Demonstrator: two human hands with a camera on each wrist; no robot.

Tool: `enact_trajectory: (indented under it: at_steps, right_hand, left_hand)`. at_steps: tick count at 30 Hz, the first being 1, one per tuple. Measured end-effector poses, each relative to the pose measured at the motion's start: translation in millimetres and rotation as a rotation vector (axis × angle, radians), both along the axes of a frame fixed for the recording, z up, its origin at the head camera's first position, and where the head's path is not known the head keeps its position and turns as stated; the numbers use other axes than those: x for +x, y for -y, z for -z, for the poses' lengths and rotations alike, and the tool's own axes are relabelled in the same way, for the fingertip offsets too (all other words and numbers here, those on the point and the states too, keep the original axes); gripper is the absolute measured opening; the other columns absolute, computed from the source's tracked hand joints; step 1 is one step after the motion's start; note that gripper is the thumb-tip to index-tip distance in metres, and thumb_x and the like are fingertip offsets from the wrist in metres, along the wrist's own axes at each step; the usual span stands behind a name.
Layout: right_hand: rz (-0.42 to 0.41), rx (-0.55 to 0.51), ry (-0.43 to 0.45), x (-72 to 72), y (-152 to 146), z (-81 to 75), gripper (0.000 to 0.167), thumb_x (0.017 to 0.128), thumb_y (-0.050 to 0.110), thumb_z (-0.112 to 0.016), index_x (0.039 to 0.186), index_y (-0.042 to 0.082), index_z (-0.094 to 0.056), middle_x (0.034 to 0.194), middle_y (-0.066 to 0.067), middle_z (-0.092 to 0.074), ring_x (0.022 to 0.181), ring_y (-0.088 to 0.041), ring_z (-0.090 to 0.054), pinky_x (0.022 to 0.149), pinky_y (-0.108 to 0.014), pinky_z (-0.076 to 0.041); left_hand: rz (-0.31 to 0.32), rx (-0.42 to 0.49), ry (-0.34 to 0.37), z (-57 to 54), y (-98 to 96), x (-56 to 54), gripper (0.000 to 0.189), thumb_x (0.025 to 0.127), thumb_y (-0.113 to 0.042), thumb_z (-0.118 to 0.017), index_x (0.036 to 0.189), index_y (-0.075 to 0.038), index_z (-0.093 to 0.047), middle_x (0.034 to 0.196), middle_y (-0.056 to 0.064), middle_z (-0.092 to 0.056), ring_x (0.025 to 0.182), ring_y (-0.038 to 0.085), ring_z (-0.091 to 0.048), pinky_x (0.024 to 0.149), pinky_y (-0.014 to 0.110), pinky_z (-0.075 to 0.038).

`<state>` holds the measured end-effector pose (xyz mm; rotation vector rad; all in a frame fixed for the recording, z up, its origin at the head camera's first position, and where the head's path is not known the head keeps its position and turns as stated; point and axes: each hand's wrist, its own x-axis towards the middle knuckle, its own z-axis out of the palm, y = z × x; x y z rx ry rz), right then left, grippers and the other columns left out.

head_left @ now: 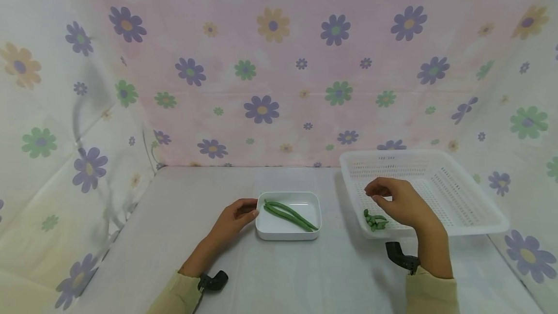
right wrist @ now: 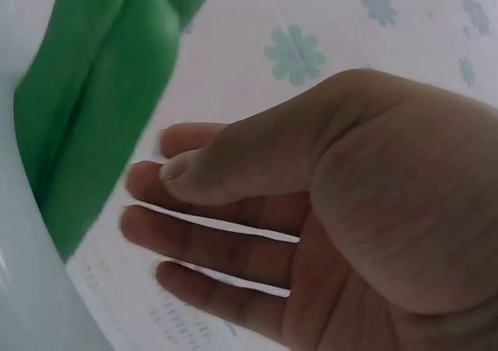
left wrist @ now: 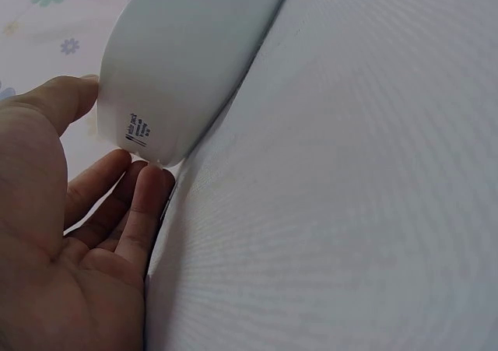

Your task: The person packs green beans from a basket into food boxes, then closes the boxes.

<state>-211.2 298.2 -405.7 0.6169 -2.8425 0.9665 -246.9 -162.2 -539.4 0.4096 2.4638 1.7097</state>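
Back cloth point(head_left: 283, 76): pink, printed with purple, green and orange flowers | left side cloth point(head_left: 52, 96): white, flowered, creased | right side cloth point(head_left: 505, 154): white, flowered | counter point(head_left: 205, 183): whitish top, far edge meeting the back cloth's foot

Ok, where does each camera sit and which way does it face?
Head: on the head, facing forward and down over dish, beans and basket; left hand, right hand and sleeves show.
Left wrist: on that wrist, facing the dish's side; only the left hand shows.
Right wrist: on that wrist, facing green pieces and cloth; only the right hand shows.
Shared: head and left wrist both show the left hand touching the dish.
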Motion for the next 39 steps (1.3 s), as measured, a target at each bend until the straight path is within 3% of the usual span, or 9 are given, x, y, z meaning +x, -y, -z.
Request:
enact_trajectory:
  at_steps: [4, 7, 22, 30, 39]
  right_hand:
    - [-0.015, 0.010, 0.136, -0.4, -9, 4.6, 0.014, 0.100, 0.003, -0.069, 0.113, 0.008, -0.074, 0.109, -0.005, -0.076, 0.103, -0.024, -0.072, 0.088, -0.043, -0.059]
    - [-0.030, 0.012, 0.187, -1.2, -15, 8.4, 0.015, 0.100, 0.003, -0.069, 0.114, 0.008, -0.073, 0.112, -0.007, -0.075, 0.103, -0.023, -0.072, 0.087, -0.040, -0.059]
    - [-0.047, 0.067, 0.283, -6.8, -16, 19.5, 0.027, 0.096, -0.003, -0.064, 0.118, 0.009, -0.073, 0.117, -0.005, -0.076, 0.119, -0.037, -0.068, 0.102, -0.066, -0.050]
    - [-0.052, 0.064, 0.407, -8.0, -14, 23.1, 0.043, 0.084, -0.010, -0.059, 0.119, 0.006, -0.077, 0.120, -0.009, -0.075, 0.119, -0.039, -0.068, 0.101, -0.062, -0.052]
    - [-0.073, 0.087, 0.393, -9.5, -18, 24.8, 0.032, 0.089, -0.009, -0.062, 0.111, 0.009, -0.078, 0.114, -0.006, -0.076, 0.115, -0.037, -0.068, 0.099, -0.062, -0.052]
  left_hand:
    - [-0.005, 0.003, 0.004, 0.6, 0.1, 0.2, 0.048, 0.103, -0.036, -0.073, 0.144, -0.013, -0.063, 0.141, 0.005, -0.067, 0.131, 0.022, -0.063, 0.111, 0.032, -0.049]
    - [-0.008, 0.006, 0.004, 1.0, 0.3, 0.2, 0.047, 0.103, -0.036, -0.073, 0.143, -0.013, -0.063, 0.140, 0.005, -0.067, 0.131, 0.022, -0.063, 0.111, 0.031, -0.049]
    - [-0.004, 0.000, -0.005, 0.5, 0.2, -0.2, 0.047, 0.103, -0.037, -0.073, 0.143, -0.014, -0.063, 0.139, 0.004, -0.068, 0.129, 0.021, -0.064, 0.110, 0.030, -0.050]
    - [-0.005, -0.007, -0.010, -1.5, -0.4, 0.9, 0.047, 0.103, -0.037, -0.073, 0.143, -0.013, -0.063, 0.139, 0.004, -0.068, 0.129, 0.021, -0.064, 0.111, 0.033, -0.049]
    - [-0.019, -0.005, 0.005, 0.5, -1.2, 0.5, 0.046, 0.103, -0.036, -0.073, 0.142, -0.013, -0.064, 0.138, 0.004, -0.068, 0.129, 0.020, -0.064, 0.111, 0.033, -0.049]
